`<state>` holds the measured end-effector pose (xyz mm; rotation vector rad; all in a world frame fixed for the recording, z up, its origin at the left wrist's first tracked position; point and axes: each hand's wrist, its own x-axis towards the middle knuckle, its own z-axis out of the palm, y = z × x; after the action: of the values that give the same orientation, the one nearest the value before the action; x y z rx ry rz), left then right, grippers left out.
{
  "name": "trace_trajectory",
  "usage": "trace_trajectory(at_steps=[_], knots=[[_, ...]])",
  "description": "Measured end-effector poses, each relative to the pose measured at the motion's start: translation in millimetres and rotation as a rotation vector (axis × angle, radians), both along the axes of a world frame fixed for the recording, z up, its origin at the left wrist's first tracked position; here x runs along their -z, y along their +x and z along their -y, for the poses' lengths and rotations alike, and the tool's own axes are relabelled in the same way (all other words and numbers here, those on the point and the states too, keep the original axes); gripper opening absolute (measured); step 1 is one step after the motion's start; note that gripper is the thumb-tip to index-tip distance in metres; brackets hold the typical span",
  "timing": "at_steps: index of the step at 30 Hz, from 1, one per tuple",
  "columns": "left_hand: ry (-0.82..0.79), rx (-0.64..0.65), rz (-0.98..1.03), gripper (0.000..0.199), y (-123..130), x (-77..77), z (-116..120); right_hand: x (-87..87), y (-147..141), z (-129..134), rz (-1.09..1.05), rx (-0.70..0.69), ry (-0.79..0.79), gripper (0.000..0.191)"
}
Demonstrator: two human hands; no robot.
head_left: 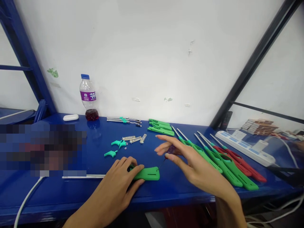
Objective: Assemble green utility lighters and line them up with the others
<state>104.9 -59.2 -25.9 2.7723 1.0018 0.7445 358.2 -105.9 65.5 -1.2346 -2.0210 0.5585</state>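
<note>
A green long-nosed lighter [149, 174] lies on the blue table with its metal tube [83, 176] pointing left. My left hand [123, 177] is closed around its green body and presses it to the table. Between thumb and fingers, my right hand [187, 158] grips a small screwdriver [170, 150] with a dark purple handle. Its thin shaft slants down to a hole near the right end of the lighter's body. Just beyond the left hand are several teal triggers [111, 153] and several clear, narrow plastic pieces [135, 139].
Green handle shells [161, 130] and metal tubes with wires [123, 120] lie by the wall. To the right are several green and red lighters [228, 167] and a white power strip [247, 148]. A drink bottle [88, 99] and a white case [70, 117] stand back left.
</note>
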Motion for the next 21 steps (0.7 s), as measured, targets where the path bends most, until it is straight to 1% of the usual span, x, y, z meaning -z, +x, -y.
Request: trace_trajectory(at_steps=[2, 5, 8, 10, 14, 17, 20, 21], knots=[[-0.001, -0.003, 0.004, 0.027, -0.1, -0.3, 0.3, -0.5, 0.1, -0.3, -0.015, -0.02, -0.023, 0.044], [0.005, -0.003, 0.006, 0.027, 0.0, -0.6, 0.5, -0.3, -3.5, -3.6, -0.002, 0.079, 0.007, 0.036], [0.002, -0.005, -0.003, 0.027, 0.3, -1.5, 0.7, -0.6, -7.2, -5.8, 0.036, 0.205, 0.049, 0.02], [-0.006, -0.006, -0.009, 0.028, 0.4, -2.3, 0.9, -1.7, -5.8, -5.7, 0.037, 0.238, 0.074, 0.015], [-0.019, -0.001, -0.013, 0.028, 0.0, -3.6, 1.4, -0.6, 7.8, -10.0, -0.021, 0.272, 0.127, 0.013], [-0.025, 0.006, -0.013, 0.026, -0.5, -4.5, 1.2, 9.6, 19.7, -23.6, -0.01, 0.286, 0.124, 0.01], [-0.007, 0.002, -0.021, 0.025, -0.5, -3.6, 0.4, 27.0, 26.6, -40.9, 0.075, 0.255, 0.046, 0.006], [0.009, 0.005, -0.028, 0.025, -0.1, -2.5, 0.1, 32.8, 27.5, -45.8, 0.109, 0.238, 0.016, 0.007]])
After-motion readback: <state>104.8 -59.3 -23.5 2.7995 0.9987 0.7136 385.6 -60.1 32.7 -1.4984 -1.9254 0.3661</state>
